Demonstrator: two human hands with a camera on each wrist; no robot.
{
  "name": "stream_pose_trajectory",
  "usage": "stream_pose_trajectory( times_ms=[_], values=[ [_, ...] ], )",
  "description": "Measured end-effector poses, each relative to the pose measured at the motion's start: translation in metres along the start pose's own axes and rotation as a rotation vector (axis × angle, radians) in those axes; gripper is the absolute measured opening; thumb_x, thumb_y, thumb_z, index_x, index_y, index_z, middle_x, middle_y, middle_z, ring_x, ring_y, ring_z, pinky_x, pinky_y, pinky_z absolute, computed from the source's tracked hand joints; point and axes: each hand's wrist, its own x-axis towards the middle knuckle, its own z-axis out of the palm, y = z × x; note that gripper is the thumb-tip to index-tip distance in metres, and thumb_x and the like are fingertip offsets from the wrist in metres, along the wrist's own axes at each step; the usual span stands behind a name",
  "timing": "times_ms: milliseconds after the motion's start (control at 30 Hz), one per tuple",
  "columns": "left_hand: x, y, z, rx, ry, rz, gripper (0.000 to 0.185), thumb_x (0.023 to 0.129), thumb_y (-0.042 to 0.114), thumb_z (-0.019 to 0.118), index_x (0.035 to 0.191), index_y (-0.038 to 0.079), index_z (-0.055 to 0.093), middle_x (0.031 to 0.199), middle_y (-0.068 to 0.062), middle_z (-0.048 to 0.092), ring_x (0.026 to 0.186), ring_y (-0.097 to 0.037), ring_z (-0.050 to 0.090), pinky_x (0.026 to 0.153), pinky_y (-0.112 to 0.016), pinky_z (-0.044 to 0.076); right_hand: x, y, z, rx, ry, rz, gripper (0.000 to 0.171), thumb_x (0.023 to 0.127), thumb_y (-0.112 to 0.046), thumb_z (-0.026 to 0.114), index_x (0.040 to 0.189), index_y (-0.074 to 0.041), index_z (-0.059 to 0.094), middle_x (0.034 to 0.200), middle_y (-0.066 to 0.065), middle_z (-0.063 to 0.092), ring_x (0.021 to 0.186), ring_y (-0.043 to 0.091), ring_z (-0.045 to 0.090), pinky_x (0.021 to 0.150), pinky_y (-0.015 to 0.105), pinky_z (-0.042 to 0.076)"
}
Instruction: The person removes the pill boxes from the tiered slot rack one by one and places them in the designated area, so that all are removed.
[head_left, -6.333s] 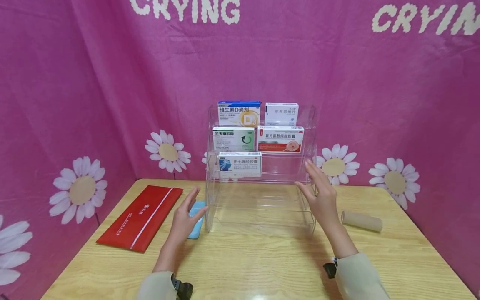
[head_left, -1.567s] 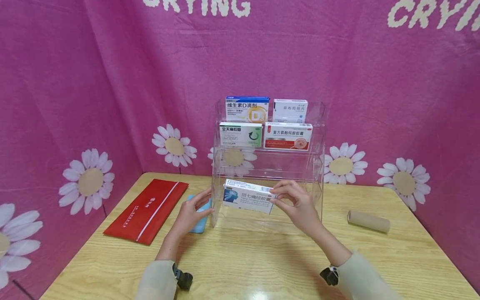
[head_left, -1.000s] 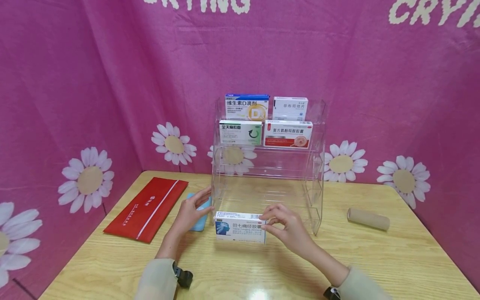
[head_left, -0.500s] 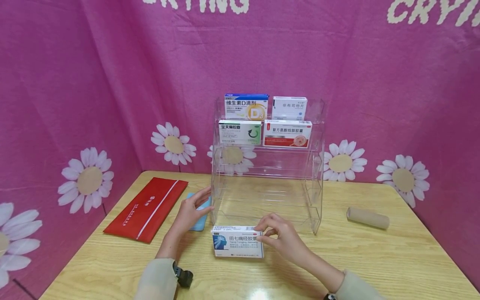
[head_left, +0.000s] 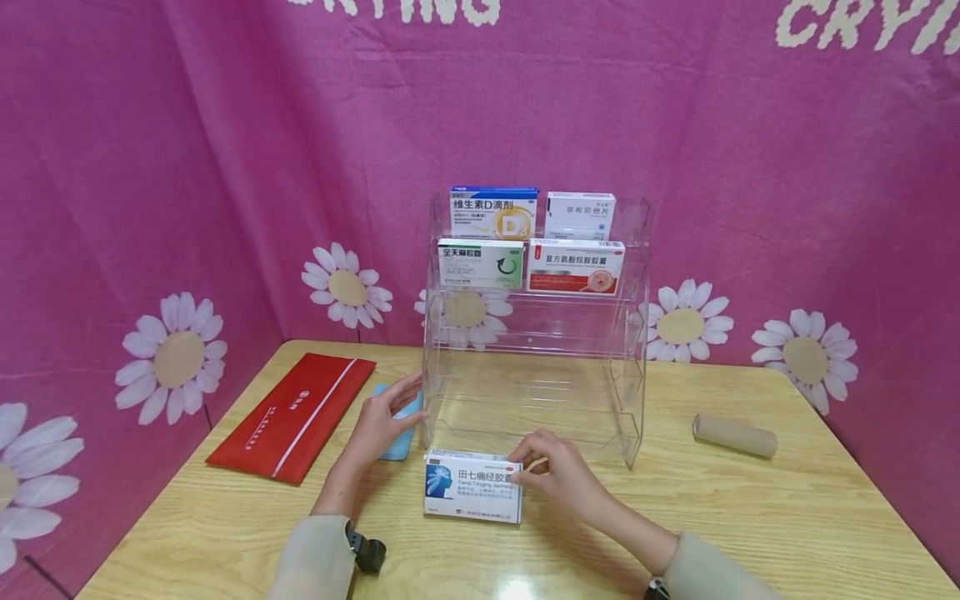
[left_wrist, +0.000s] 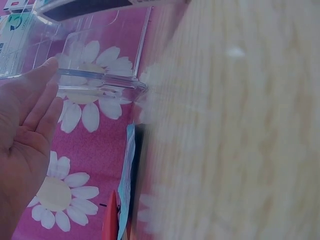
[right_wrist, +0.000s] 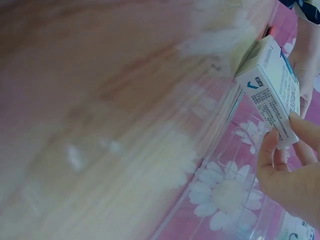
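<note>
On the wooden table (head_left: 750, 517) stands a clear acrylic rack (head_left: 633, 333) with four medicine boxes on its upper shelves, and the left hand (head_left: 378, 425) rests flat against the rack's left wall, fingers straight and holding nothing. Just in front of the rack's base, a white and blue medicine box (head_left: 472, 487) leans back on its long edge on the table. The right hand (head_left: 558, 475) pinches the box's right end between thumb and fingertips (right_wrist: 272, 150), so the box reaches leftward from the grip.

Pale cream sleeves, black wrist straps
</note>
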Motion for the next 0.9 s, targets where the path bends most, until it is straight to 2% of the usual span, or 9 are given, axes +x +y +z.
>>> stream_pose_trajectory(
  times_ms=[267, 633, 900],
  values=[
    [0.0, 0.0, 0.0, -0.003, -0.003, 0.006, 0.065, 0.086, -0.002, 0.07, 0.145, 0.004, 0.045, 0.144, -0.021, 0.052, 0.133, -0.035, 0.052, 0.105, -0.051, 0.048, 0.007, 0.007, 0.005, -0.023, -0.008, 0.066, 0.012, 0.083, -0.004, 0.074, 0.093, -0.003, 0.068, 0.094, 0.012, 0.066, 0.084, 0.021, 0.066, 0.072, 0.018, 0.06],
    [-0.001, 0.001, 0.0, 0.003, -0.003, 0.0, 0.064, 0.086, 0.0, 0.07, 0.145, 0.004, 0.046, 0.144, -0.021, 0.052, 0.133, -0.036, 0.052, 0.104, -0.052, 0.048, 0.013, 0.015, 0.008, -0.082, -0.052, 0.032, 0.014, 0.085, -0.003, 0.072, 0.098, 0.0, 0.069, 0.097, 0.016, 0.069, 0.083, 0.023, 0.069, 0.073, 0.017, 0.059],
    [0.0, 0.003, 0.0, -0.026, -0.001, -0.017, 0.063, 0.087, -0.002, 0.069, 0.145, 0.006, 0.046, 0.144, -0.021, 0.052, 0.133, -0.035, 0.052, 0.105, -0.053, 0.047, 0.018, 0.019, 0.009, -0.069, -0.09, 0.074, 0.011, 0.086, -0.003, 0.07, 0.096, 0.002, 0.068, 0.096, 0.018, 0.071, 0.081, 0.023, 0.07, 0.07, 0.017, 0.058]
  ],
)
